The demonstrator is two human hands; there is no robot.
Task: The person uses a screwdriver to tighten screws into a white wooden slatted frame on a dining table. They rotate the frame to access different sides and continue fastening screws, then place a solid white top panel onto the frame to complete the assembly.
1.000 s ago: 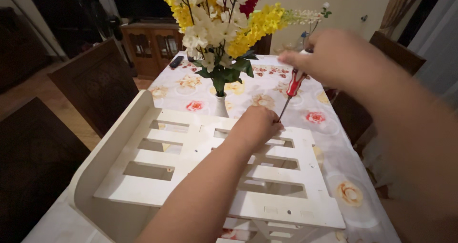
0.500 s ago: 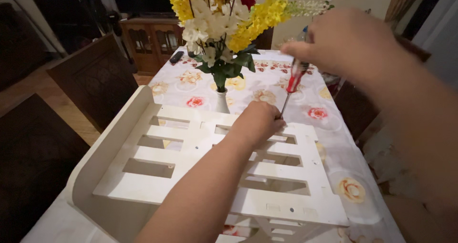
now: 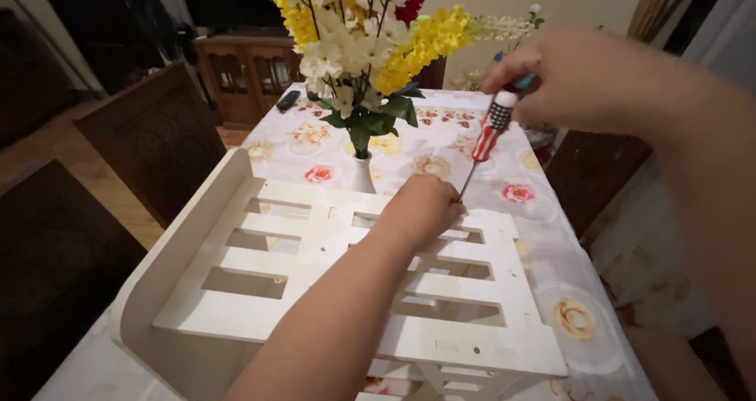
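Note:
A white slatted wooden rack [image 3: 339,259] lies on a table covered with a flowered cloth [image 3: 441,145]. My left hand [image 3: 421,208] rests closed on the rack's far slat, fingers curled at the spot where the screwdriver tip meets the wood; whether it pinches a screw is hidden. My right hand [image 3: 575,78] grips the top of a screwdriver [image 3: 487,137] with a red-and-white patterned handle, held tilted, its thin shaft pointing down to the slat just right of my left hand.
A white vase with yellow, white and red flowers [image 3: 366,39] stands just behind the rack. Dark wooden chairs [image 3: 153,137] stand at the left, another chair [image 3: 591,173] at the right. A wooden cabinet [image 3: 236,70] is at the back. A dark remote [image 3: 288,99] lies on the cloth.
My right hand has shifted slightly right and the screwdriver has tilted with it. My left hand stays on the far slat.

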